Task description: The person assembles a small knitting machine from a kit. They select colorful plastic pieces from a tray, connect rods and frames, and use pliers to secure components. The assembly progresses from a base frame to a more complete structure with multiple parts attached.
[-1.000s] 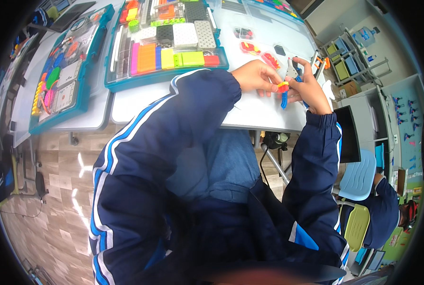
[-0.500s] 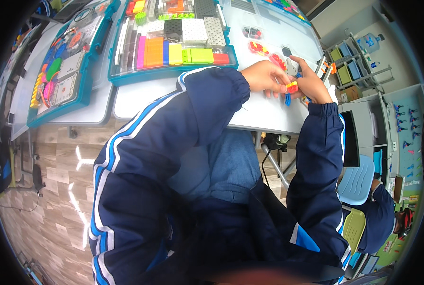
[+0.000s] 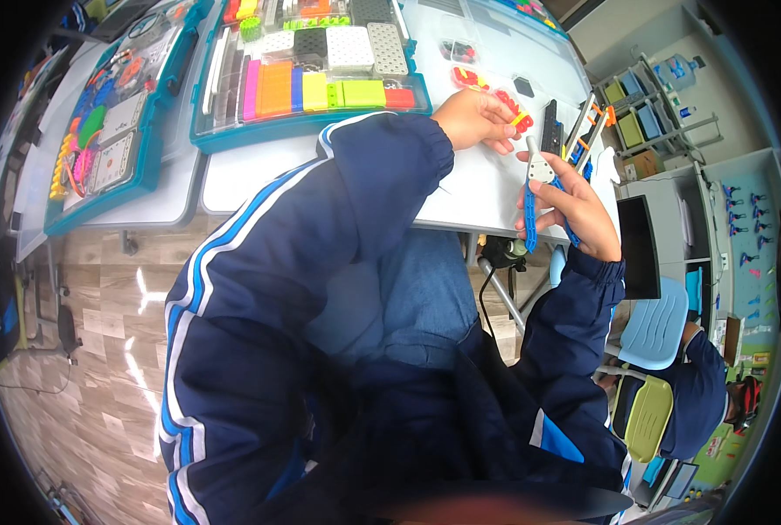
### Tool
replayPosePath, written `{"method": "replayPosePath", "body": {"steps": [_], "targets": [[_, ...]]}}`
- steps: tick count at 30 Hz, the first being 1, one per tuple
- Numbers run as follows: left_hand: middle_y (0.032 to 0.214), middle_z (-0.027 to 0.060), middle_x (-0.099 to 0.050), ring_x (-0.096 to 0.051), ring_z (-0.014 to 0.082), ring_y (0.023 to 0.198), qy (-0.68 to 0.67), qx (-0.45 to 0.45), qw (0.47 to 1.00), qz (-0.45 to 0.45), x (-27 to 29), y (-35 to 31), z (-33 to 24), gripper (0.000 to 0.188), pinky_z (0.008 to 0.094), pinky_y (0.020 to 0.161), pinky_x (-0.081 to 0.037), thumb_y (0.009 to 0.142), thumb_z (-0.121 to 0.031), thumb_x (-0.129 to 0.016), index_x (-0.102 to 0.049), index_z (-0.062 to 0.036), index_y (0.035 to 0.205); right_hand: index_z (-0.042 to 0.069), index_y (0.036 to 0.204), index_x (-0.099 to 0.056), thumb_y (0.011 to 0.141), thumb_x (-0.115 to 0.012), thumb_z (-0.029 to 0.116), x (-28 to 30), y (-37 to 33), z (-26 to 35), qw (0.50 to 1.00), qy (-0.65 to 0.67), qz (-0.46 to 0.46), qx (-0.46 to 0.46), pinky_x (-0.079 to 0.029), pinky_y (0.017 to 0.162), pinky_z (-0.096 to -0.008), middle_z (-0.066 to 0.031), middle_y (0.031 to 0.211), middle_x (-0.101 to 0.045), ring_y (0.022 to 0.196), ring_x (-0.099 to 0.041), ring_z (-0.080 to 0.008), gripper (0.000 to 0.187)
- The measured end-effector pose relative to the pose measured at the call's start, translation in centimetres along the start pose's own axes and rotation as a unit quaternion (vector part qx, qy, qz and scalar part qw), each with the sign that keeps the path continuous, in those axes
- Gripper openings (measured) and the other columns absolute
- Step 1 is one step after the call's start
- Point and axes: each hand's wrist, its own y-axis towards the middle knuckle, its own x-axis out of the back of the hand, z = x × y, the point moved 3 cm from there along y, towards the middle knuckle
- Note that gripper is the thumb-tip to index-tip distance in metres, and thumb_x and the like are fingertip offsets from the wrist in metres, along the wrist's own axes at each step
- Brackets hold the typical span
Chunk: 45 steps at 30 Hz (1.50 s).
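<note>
My left hand [image 3: 476,121], fingers pinched, is over the white table [image 3: 487,197] and holds a small yellow-and-red plastic piece [image 3: 520,119] at its fingertips. Lower and to the right, my right hand [image 3: 578,210] is closed around a building-kit assembly with a light grey plate [image 3: 541,168] on top and blue beams [image 3: 530,214] hanging from it. Part of the assembly is covered by my fingers. Small red and yellow parts [image 3: 471,77] lie in a clear tray just beyond my left hand.
A teal-edged kit case [image 3: 312,125] with colourful blocks stands at the left, another teal case [image 3: 150,166] beyond it. A black beam [image 3: 550,127] and an orange-tipped frame [image 3: 590,131] are at the table's right. Behind the right arm are a blue chair [image 3: 657,324] and a seated person [image 3: 697,402].
My hands have moved apart: the left went up and away with the small piece, the right came down and nearer, bringing the blue-and-grey assembly into plainer sight.
</note>
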Motion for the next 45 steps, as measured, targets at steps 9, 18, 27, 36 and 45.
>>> {"method": "replayPosePath", "body": {"steps": [9,18,27,36,45], "targets": [[0.1,0.0173,-0.069,-0.07,0.021,0.08,0.017,0.004,0.999,0.039,-0.1,-0.1,-0.2,0.027,0.0287,0.073,-0.058,0.088,-0.004,-0.065,-0.059,0.0063,0.112,0.0,0.112,-0.052,0.087,-0.07,0.017,0.7,2.5,-1.1,0.977,0.013,-0.178,0.119,-0.051,0.055,-0.0261,-0.0088,0.083,-0.064,0.064,-0.066,-0.0184,0.035],[0.102,0.0205,-0.068,-0.07,0.025,0.086,-0.038,0.057,0.997,0.03,-0.9,-0.5,-1.1,0.036,0.0315,0.075,-0.059,0.088,-0.008,-0.066,-0.051,0.009,0.116,0.003,0.097,-0.048,0.083,-0.068,0.001,1.5,3.8,0.6,0.823,0.157,-0.365,0.406,-0.054,0.062,-0.0294,-0.011,0.085,-0.064,0.07,-0.068,-0.0229,0.025],[0.108,0.0194,-0.065,-0.069,0.0232,0.093,-0.162,0.041,0.986,0.016,-1.0,-1.2,-2.7,0.035,0.0307,0.083,-0.057,0.093,-0.02,-0.063,-0.051,0.0026,0.116,0.01,0.093,-0.048,0.096,-0.056,0.012,3.0,11.3,5.6,0.827,0.321,-0.121,0.445,-0.055,0.077,-0.049,-0.0089,0.075,-0.058,0.078,-0.064,-0.0273,0.009],[0.105,0.0156,-0.067,-0.068,0.0161,0.084,-0.17,0.075,0.983,0.012,-1.4,-1.4,-2.4,0.029,0.0282,0.078,-0.056,0.094,-0.018,-0.061,-0.052,0.0004,0.115,0.012,0.082,-0.048,0.1,-0.049,0.037,2.1,13.7,5.3,0.825,0.373,-0.009,0.425,-0.04,0.048,-0.0327,-0.0028,0.053,-0.043,0.045,-0.044,-0.017,0.031],[0.099,0.0133,-0.068,-0.061,0.0109,0.071,-0.14,0.085,0.986,0.02,-1.7,-1.9,-2.3,0.028,0.0259,0.069,-0.053,0.091,-0.021,-0.066,-0.057,0.0024,0.104,0.013,0.08,-0.047,0.098,-0.051,0.04,2.0,13.0,4.8,0.841,0.36,0.013,0.403,-0.039,0.046,-0.0322,-0.0026,0.052,-0.042,0.044,-0.043,-0.0161,0.033]]}}
